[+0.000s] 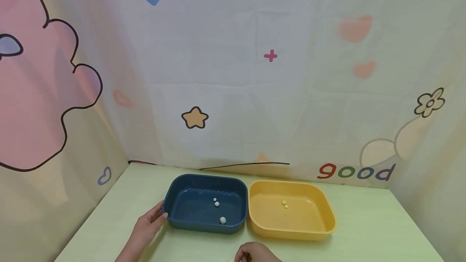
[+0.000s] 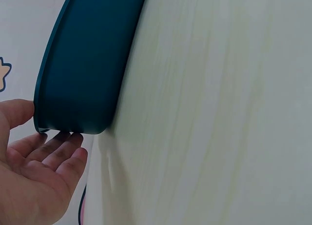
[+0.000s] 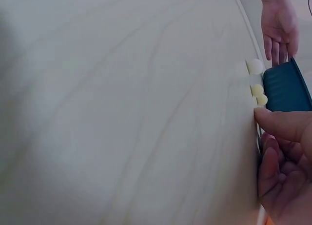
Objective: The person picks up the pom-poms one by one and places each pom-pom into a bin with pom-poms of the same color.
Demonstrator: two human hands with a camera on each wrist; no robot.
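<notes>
My left hand [image 1: 147, 225] holds the left end of a dark blue tray [image 1: 204, 226], thumb at the rim and fingers against the outer end wall [image 2: 73, 112]. Inside that tray lie a larger white ball [image 1: 223, 220] and two smaller white balls [image 1: 217, 204]. My right hand [image 1: 256, 252] is low over the table in front of the trays, its fingers bent. In the right wrist view a tiny pale spot shows among its fingers; whether it is a held ball is unclear. Near its thumb lie a white ball [image 3: 254, 66] and two yellow balls [image 3: 262, 99].
A yellow tray [image 1: 291, 233] stands against the blue tray's right side, with two small yellow balls [image 1: 284, 202] in it. Both trays sit on a pale green table [image 1: 367, 221]. A patterned cloth [image 1: 233, 72] hangs behind and along the sides.
</notes>
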